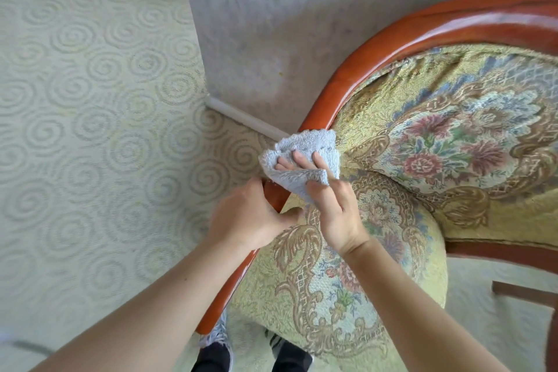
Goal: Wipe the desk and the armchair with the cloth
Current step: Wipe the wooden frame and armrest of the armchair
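The armchair has a glossy red-brown wooden frame (356, 75) and yellow floral upholstery (437, 142). A pale blue terry cloth (305, 145) is bunched over the wooden arm rail where it meets the backrest. My right hand (329, 205) holds the cloth there, its fingertips tucked into the folds and the thumb along its edge. My left hand (247, 214) grips the same wooden rail just below the cloth. The desk is not in view.
A pale wall with a white skirting board (244, 119) stands right behind the chair. Carpet with a swirl pattern (90, 130) covers the floor to the left. A wooden leg of some other furniture (522, 293) shows at the right edge. My feet are below the seat.
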Demonstrator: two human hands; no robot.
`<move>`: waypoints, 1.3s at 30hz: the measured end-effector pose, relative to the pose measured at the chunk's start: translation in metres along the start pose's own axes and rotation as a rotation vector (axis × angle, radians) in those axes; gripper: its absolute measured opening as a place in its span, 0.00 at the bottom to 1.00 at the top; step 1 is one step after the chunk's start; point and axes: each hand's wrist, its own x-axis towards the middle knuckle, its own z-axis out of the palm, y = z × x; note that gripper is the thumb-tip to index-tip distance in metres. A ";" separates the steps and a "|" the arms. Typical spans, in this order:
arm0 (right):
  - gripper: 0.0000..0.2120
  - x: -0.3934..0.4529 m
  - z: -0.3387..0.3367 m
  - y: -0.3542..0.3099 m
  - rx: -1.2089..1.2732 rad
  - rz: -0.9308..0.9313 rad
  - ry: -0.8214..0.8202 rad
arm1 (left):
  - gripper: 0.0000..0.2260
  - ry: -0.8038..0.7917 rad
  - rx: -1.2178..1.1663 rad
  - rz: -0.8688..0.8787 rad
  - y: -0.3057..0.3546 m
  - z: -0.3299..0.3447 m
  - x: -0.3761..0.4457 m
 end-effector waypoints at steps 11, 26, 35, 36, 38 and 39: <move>0.20 0.044 -0.031 0.022 -0.585 -0.659 -0.038 | 0.37 -0.064 0.074 -0.150 0.004 0.000 0.003; 0.22 0.129 -0.146 0.003 -0.930 -0.493 0.453 | 0.26 -0.067 0.140 -0.181 0.006 -0.003 0.002; 0.22 0.075 -0.050 0.014 -0.401 -0.427 0.161 | 0.24 -0.070 0.094 -0.178 0.005 -0.001 0.006; 0.22 0.062 -0.036 0.014 -0.316 -0.370 0.124 | 0.24 -0.065 0.087 -0.188 0.006 -0.001 0.005; 0.23 0.039 -0.015 0.014 -0.177 -0.257 0.076 | 0.25 -0.044 0.084 -0.194 0.006 0.000 0.005; 0.24 0.030 -0.009 0.013 -0.116 -0.221 0.058 | 0.25 -0.034 0.081 -0.191 0.006 0.000 0.004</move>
